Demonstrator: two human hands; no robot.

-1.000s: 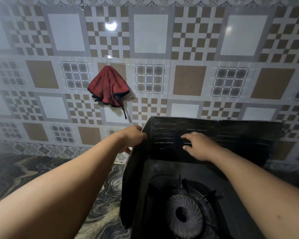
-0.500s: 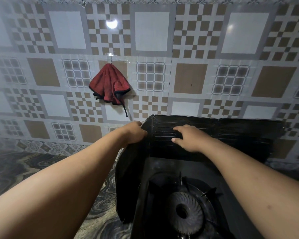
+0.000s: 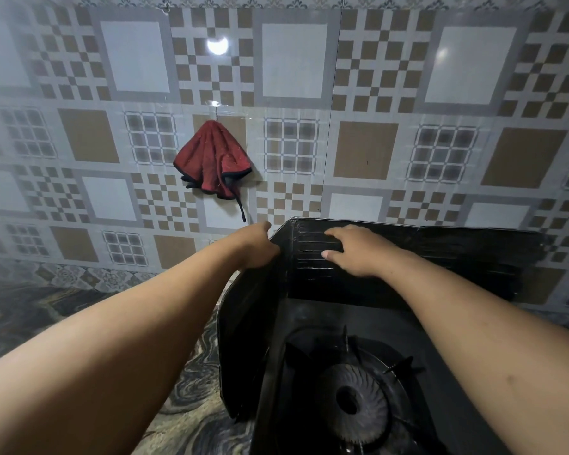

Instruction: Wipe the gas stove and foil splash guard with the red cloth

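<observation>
Red fringed cloth (image 3: 212,159): hangs on wall hook, untouched. Left hand (image 3: 257,247) grips dark foil splash guard (image 3: 440,257) corner, apparently steadying; right hand (image 3: 355,249) flat, fingers spread, on panel.

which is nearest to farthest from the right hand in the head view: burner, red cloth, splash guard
1. splash guard: right hand rests on its back panel.
2. red cloth: up left, hanging on the wall.
3. burner: below, on the stove.
Cloth and burner are close to call.

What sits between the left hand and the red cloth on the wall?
In the head view, only bare tiled wall separates the left hand, gripping the splash guard corner, from the red cloth hanging above; its dark strap dangles toward the hand.
</observation>
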